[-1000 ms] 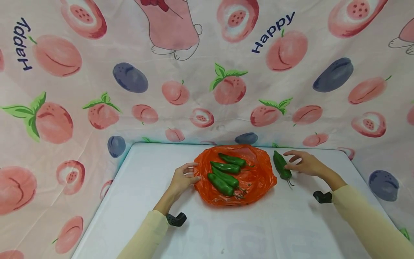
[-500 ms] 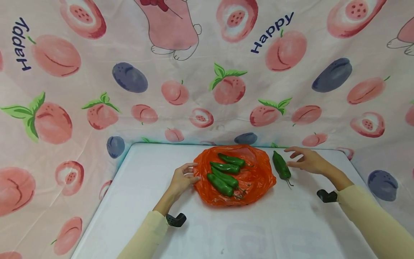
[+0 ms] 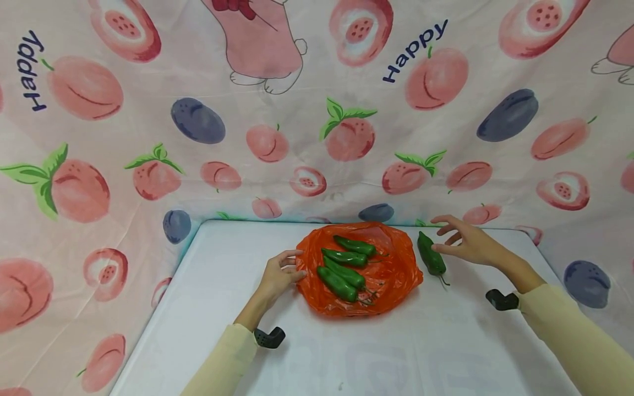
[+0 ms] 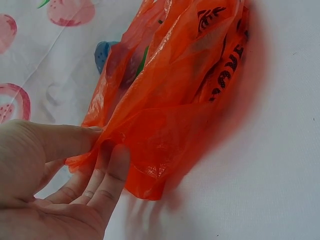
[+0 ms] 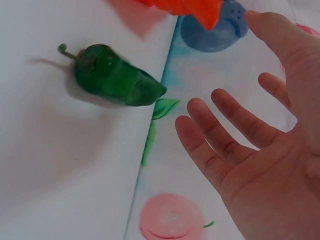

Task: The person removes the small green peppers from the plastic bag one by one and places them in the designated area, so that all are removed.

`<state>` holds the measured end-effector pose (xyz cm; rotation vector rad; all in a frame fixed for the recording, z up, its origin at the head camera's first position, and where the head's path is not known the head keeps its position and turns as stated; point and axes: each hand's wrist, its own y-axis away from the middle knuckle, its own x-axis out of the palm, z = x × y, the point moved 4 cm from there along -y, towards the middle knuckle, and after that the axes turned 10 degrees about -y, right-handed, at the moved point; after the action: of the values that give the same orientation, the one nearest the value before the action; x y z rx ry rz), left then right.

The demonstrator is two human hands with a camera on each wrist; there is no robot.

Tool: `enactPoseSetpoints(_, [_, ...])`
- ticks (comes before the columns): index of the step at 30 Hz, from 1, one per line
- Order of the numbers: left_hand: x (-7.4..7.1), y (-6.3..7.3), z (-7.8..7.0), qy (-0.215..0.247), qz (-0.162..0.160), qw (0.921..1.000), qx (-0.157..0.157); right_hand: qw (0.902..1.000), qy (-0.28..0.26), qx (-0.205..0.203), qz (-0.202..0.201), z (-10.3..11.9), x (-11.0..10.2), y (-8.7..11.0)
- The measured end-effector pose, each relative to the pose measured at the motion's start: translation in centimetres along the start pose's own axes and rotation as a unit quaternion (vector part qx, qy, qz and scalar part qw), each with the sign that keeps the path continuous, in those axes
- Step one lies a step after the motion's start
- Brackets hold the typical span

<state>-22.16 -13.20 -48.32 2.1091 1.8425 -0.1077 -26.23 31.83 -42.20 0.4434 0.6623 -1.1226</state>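
Observation:
An orange-red plastic bag (image 3: 396, 286) lies spread on the white table, with several green peppers (image 3: 346, 257) on it, their stems toward the lower right. At its left edge my left hand (image 3: 276, 276) pinches the thin plastic between thumb and fingers, as the left wrist view shows on the bag (image 4: 165, 130). A single green pepper (image 3: 431, 254) lies on the table just right of the bag. Above and to the right of that pepper is my right hand (image 3: 468, 242), fingers spread and holding nothing. In the right wrist view, a gap separates the hand (image 5: 260, 145) from the pepper (image 5: 115, 77).
The white table (image 3: 307, 357) ends at a back edge against a hanging cloth (image 3: 297, 115) printed with peaches, plums and the word Happy. Black devices (image 3: 269, 337) are worn on both wrists.
My right hand has drawn back from the single pepper, moving slightly right and upward, and its fingers have spread. The left hand and bag stay where they were.

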Motion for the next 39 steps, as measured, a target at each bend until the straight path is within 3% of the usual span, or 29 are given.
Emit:
enactPoseSetpoints(14, [-0.1,0.4,-0.6,-0.001,0.004,1.0,0.001,0.9995,0.003,-0.033,0.0,4.1,-0.2,-0.8])
enactPoseSetpoints(24, [0.0,0.7,-0.6,-0.002,-0.001,0.9999,0.012,0.9964,0.008,-0.083,0.009,6.8,0.9,-2.0])
enactPoseSetpoints(34, [0.2,-1.3,1.9,-0.001,-0.005,1.0,0.0,0.9945,-0.002,-0.099,0.033,8.2,2.4,-3.6])
enactPoseSetpoints(39, [0.2,-1.4,2.3,0.001,-0.01,0.9999,0.002,0.9927,-0.011,-0.109,0.049,9.1,3.3,-4.7])
